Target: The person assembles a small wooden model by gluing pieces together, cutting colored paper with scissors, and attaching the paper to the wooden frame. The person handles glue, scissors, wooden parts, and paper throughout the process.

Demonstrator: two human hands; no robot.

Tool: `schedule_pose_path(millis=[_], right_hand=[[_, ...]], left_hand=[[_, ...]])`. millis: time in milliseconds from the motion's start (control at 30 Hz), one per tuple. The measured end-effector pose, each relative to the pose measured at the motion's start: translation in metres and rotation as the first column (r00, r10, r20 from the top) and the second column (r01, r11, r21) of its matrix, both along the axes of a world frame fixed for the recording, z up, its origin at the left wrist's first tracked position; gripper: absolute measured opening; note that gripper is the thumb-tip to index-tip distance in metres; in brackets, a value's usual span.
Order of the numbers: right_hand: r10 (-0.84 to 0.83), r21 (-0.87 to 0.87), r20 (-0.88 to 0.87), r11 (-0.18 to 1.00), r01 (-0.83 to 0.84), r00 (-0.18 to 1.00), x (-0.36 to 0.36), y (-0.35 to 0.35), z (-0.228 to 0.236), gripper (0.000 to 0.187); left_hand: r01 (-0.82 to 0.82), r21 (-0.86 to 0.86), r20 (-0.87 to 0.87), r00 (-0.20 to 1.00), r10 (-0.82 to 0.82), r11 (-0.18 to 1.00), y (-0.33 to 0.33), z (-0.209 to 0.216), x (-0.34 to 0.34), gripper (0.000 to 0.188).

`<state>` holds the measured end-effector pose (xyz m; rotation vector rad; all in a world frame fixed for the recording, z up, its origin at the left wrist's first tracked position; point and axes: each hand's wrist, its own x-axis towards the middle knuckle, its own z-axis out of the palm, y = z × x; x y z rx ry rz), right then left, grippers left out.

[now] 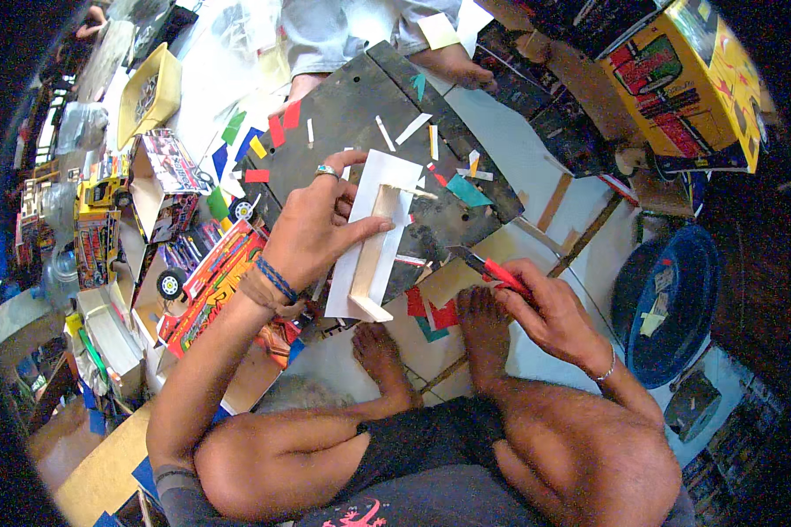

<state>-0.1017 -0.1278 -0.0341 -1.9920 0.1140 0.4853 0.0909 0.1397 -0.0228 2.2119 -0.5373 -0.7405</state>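
My left hand (312, 220) grips a narrow white sheet (346, 283) with its thumb across the front, tilted over a dark board. Along the sheet lies a light wooden piece (371, 241), with a short leg sticking out at its lower end; whether it is glued on I cannot tell. My right hand (549, 316) is closed round a red utility knife (499, 272). The knife's dark blade points up and left, apart from the sheet. Coloured paper scraps lie on the dark board (325, 180), among them a teal scrap (468, 191) and a red scrap (292, 114).
At my left stand a red and yellow printed toy truck body (215, 285) and more truck parts. Farther off is a yellow tray (171, 83). To the right are a blue basin (626, 299) and a yellow toy truck (690, 97). Another person's legs (316, 35) are beyond the board.
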Motion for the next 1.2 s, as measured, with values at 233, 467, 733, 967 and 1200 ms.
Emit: schedule_pose_path(millis=[233,467,733,967,1200], right_hand=[[0.15,-0.063,0.151,0.988,-0.141,0.977,0.008,0.012,0.005,0.028],[0.172,-0.094,0.104,0.982,-0.162,0.98,0.013,0.017,0.009,0.029],[0.16,-0.14,0.102,0.979,-0.146,0.982,0.017,0.015,0.003,0.033],[0.175,-0.163,0.167,0.975,-0.148,0.97,0.022,0.015,-0.001,0.035],[0.333,-0.329,0.232,0.911,-0.248,0.914,0.032,0.009,-0.002,0.045]], left_hand=[[-0.06,-0.014,-0.021,0.998,0.059,0.998,0.006,-0.01,0.007,0.078],[-0.264,-0.125,-0.173,0.955,0.241,0.956,0.012,-0.017,0.021,0.083],[-0.256,-0.128,-0.074,0.966,0.248,0.958,0.01,-0.023,0.025,0.083],[-0.181,0.008,0.477,0.865,0.156,0.983,0.007,-0.023,0.018,0.093],[0.263,0.064,0.677,0.697,-0.236,0.963,0.024,-0.009,0.011,0.042]])
